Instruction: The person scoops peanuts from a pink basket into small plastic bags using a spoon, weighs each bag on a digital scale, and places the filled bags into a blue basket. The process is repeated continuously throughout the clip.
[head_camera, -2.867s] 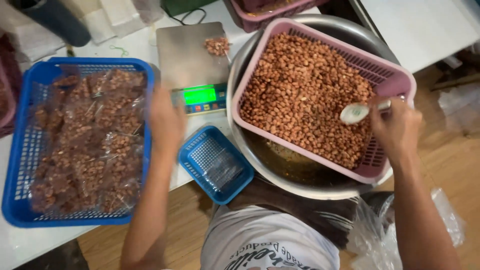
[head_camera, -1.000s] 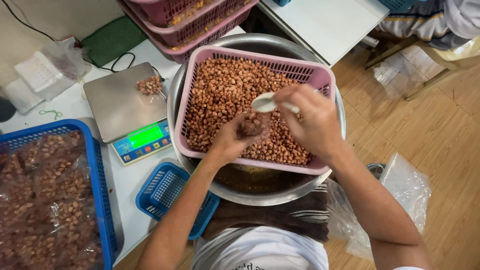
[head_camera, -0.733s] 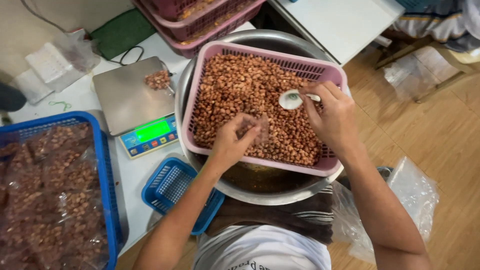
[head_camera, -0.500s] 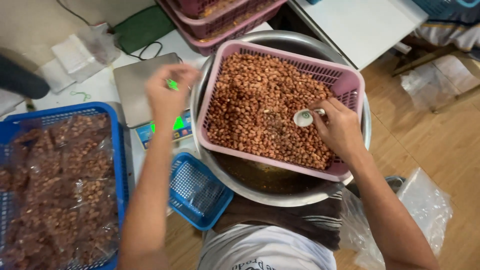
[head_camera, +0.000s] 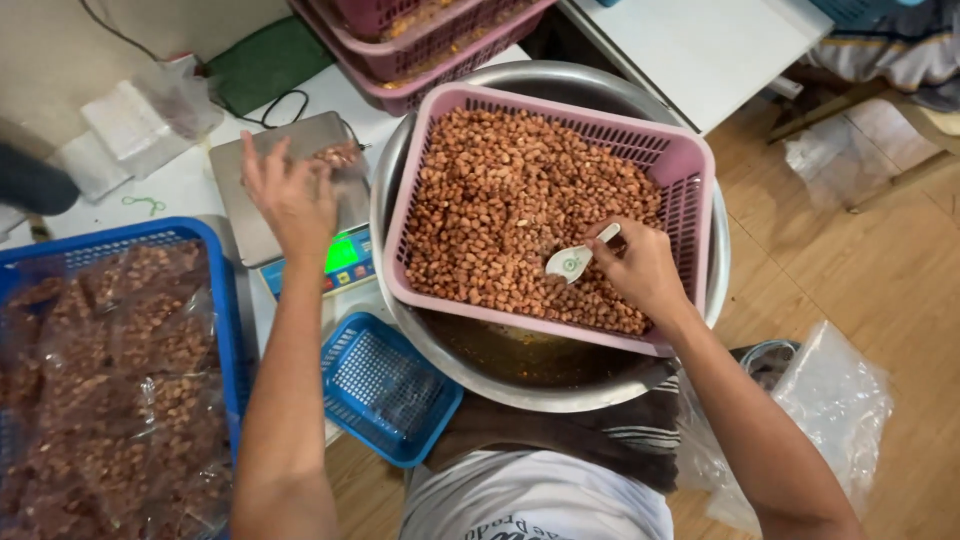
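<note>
Left hand (head_camera: 290, 200): stretched out flat over the scale, fingers spread and relaxed, holding nothing that shows; fingertips just beside the nut pile.
Right hand (head_camera: 643, 270): closed on the handle of the spoon, resting on the nuts at the near right of the pink basket.
Spoon (head_camera: 572, 260): white, bowl lying on the nuts, pointing left.
Nut pile (head_camera: 338, 155): a small heap of brown nuts on the far part of the scale plate.
Scale (head_camera: 262, 200): grey metal plate, lit green display at its near edge, standing left of the bowl.
Pink basket (head_camera: 690, 170): slotted, filled with brown nuts, sitting in the bowl.
Bowl (head_camera: 540, 385): large, steel, dark liquid showing under the basket's near edge.
Small blue basket (head_camera: 390, 390): near the scale, against the bowl's left rim.
Blue tray (head_camera: 205, 250): far left, packed with clear bags of nuts.
Plastic bags (head_camera: 830, 410): clear, on the wooden floor at right.
</note>
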